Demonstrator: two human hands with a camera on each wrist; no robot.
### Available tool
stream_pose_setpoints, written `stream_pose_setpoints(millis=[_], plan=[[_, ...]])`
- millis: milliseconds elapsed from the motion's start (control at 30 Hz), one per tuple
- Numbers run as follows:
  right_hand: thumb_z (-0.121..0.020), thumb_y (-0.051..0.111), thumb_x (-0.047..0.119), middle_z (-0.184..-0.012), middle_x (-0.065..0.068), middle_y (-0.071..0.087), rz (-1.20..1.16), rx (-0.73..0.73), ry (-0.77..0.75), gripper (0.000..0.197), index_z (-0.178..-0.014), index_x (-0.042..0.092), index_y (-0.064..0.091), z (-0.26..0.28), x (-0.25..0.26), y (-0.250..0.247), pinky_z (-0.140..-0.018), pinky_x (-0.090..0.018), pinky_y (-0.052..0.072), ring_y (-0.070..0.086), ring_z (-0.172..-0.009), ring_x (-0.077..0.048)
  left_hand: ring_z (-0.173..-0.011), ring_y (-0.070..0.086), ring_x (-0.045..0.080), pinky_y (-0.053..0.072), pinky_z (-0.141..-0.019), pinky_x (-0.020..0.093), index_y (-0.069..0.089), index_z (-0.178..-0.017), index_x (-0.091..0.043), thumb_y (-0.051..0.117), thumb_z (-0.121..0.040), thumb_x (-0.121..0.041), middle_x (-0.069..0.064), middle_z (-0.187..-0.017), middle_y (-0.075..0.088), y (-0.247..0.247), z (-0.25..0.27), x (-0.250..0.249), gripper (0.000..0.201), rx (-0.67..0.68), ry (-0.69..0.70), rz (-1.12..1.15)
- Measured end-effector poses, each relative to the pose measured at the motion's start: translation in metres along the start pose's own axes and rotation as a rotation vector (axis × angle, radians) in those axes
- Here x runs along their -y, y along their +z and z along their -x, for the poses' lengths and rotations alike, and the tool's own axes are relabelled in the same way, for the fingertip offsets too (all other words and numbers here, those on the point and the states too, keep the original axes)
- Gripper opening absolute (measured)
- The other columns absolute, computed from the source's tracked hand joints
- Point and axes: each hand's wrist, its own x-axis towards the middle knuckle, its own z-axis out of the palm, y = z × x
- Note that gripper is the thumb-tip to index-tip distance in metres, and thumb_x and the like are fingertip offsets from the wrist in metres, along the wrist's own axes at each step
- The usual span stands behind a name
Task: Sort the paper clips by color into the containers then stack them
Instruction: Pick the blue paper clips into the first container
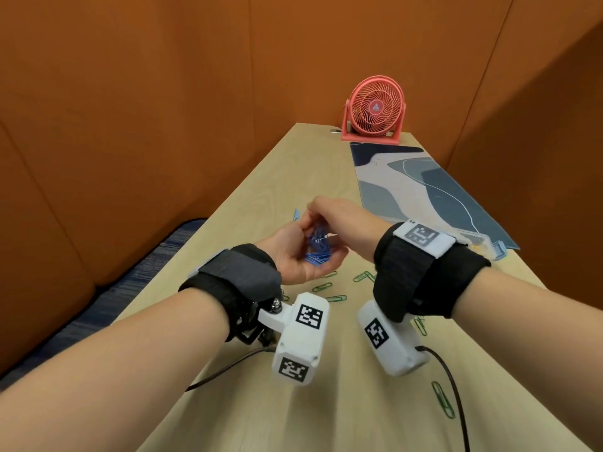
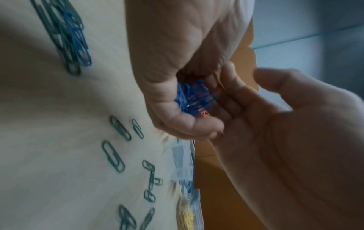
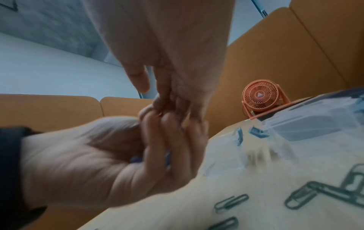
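Orange padded partitions enclose a long pale wood-grain bench point(image 1: 267, 177). Both hands are raised above its near middle, touching each other.

- Left hand point(image 1: 295, 256): palm up, fingers cupped round a bunch of blue wire paper clips point(image 1: 318, 251).
- Right hand point(image 1: 339, 220): just above the left, fingers bunched downward into the same bunch; whether it pinches any clip I cannot tell.
- Green wire paper clips point(image 1: 336, 298): loose on the bench directly under and nearer than the hands, lying at all angles; one lone green clip point(image 1: 443, 399) well nearer, beside a black cable point(image 1: 453, 386).
- Clear plastic containers with blue latches point(image 1: 489, 247): to the right of the hands, mostly hidden behind the right wrist; one holds yellow clips point(image 2: 185, 216).
- Patterned blue-grey mat point(image 1: 424, 190) and coral desk fan point(image 1: 375, 109): farther off, right side.

Judgement: the containers lie rightward, nearer the right hand; only the right forearm stands between the blue bunch and them.
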Motion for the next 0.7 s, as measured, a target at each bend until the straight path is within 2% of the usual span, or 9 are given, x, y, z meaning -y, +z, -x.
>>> stream_pose_setpoints(millis=[67, 133, 200, 267, 333, 467, 533, 600, 700], plan=[[-0.091, 0.042, 0.015, -0.080, -0.006, 0.064, 0.039, 0.011, -0.051, 0.026, -0.077, 0.009, 0.063, 0.003, 0.000, -0.008, -0.067, -0.016, 0.046, 0.059, -0.076, -0.016, -0.037, 0.052, 0.016, 0.042, -0.031, 0.016, 0.054, -0.067, -0.002, 0.045, -0.094, -0.033, 0.010, -0.056, 0.055, -0.008, -0.001, -0.006, 0.042, -0.041, -0.071, -0.104], [-0.090, 0.049, 0.012, -0.080, -0.004, 0.063, 0.080, -0.070, -0.107, 0.017, -0.088, 0.006, 0.065, 0.005, -0.004, -0.017, -0.053, -0.004, 0.043, 0.058, -0.072, -0.011, -0.029, 0.039, 0.007, 0.028, -0.025, 0.013, 0.047, -0.063, -0.009, 0.038, -0.094, -0.021, 0.002, -0.048, 0.047, -0.013, -0.003, -0.017, 0.034, -0.102, -0.078, -0.306], [-0.090, 0.052, 0.012, -0.076, 0.000, 0.061, 0.157, -0.124, -0.092, 0.017, -0.095, 0.004, 0.066, 0.006, -0.013, -0.027, -0.053, -0.008, 0.043, 0.056, -0.067, -0.009, -0.028, 0.032, 0.004, 0.021, -0.025, 0.011, 0.042, -0.062, -0.012, 0.034, -0.095, -0.015, -0.002, -0.045, 0.042, -0.012, -0.007, -0.035, 0.034, -0.155, 0.014, -0.465], [-0.091, 0.052, 0.015, -0.076, 0.002, 0.062, 0.270, -0.060, 0.009, 0.019, -0.098, 0.005, 0.066, 0.009, -0.025, -0.033, -0.060, -0.018, 0.044, 0.057, -0.067, -0.009, -0.029, 0.029, 0.004, 0.018, -0.027, 0.010, 0.040, -0.063, -0.013, 0.032, -0.098, -0.017, -0.003, -0.047, 0.040, -0.004, -0.014, -0.056, 0.035, -0.202, 0.144, -0.596], [-0.090, 0.054, 0.018, -0.079, 0.004, 0.064, 0.423, 0.053, 0.079, 0.016, -0.096, 0.009, 0.066, 0.012, -0.037, -0.035, -0.067, -0.022, 0.047, 0.060, -0.072, -0.010, -0.034, 0.031, 0.004, 0.021, -0.030, 0.011, 0.041, -0.065, -0.015, 0.034, -0.099, -0.022, -0.002, -0.056, 0.040, 0.007, -0.022, -0.072, 0.036, -0.255, 0.262, -0.731], [-0.084, 0.060, 0.015, -0.076, 0.011, 0.061, 0.658, 0.131, 0.022, 0.016, -0.097, 0.017, 0.070, 0.014, -0.050, -0.030, -0.062, -0.014, 0.042, 0.055, -0.072, -0.005, -0.054, 0.042, 0.009, 0.038, -0.045, 0.014, 0.047, -0.068, -0.015, 0.038, -0.099, -0.029, -0.001, -0.066, 0.045, 0.019, -0.047, -0.078, 0.035, -0.269, 0.417, -0.874], [-0.081, 0.067, 0.019, -0.097, 0.008, 0.061, 0.755, 0.164, -0.007, 0.026, -0.106, 0.022, 0.067, 0.013, -0.053, -0.027, -0.072, -0.017, 0.040, 0.053, -0.087, -0.007, -0.062, 0.053, 0.011, 0.044, -0.062, 0.022, 0.052, -0.071, -0.014, 0.041, -0.099, -0.030, 0.000, -0.071, 0.054, 0.018, -0.056, -0.071, 0.034, -0.245, 0.455, -0.925], [-0.075, 0.074, 0.030, -0.114, 0.008, 0.053, 0.831, 0.212, 0.000, 0.043, -0.116, 0.028, 0.061, 0.013, -0.056, -0.027, -0.081, -0.021, 0.038, 0.051, -0.102, -0.010, -0.070, 0.058, 0.011, 0.041, -0.075, 0.028, 0.056, -0.070, -0.016, 0.040, -0.098, -0.030, -0.002, -0.074, 0.061, 0.015, -0.059, -0.067, 0.035, -0.248, 0.503, -1.017], [-0.072, 0.077, 0.030, -0.108, 0.010, 0.053, 0.861, 0.296, 0.036, 0.042, -0.112, 0.031, 0.062, 0.019, -0.060, -0.027, -0.078, -0.021, 0.041, 0.053, -0.094, -0.008, -0.078, 0.062, 0.012, 0.044, -0.079, 0.028, 0.062, -0.072, -0.018, 0.042, -0.097, -0.032, -0.003, -0.079, 0.066, 0.012, -0.044, -0.067, 0.035, -0.286, 0.569, -1.136]])
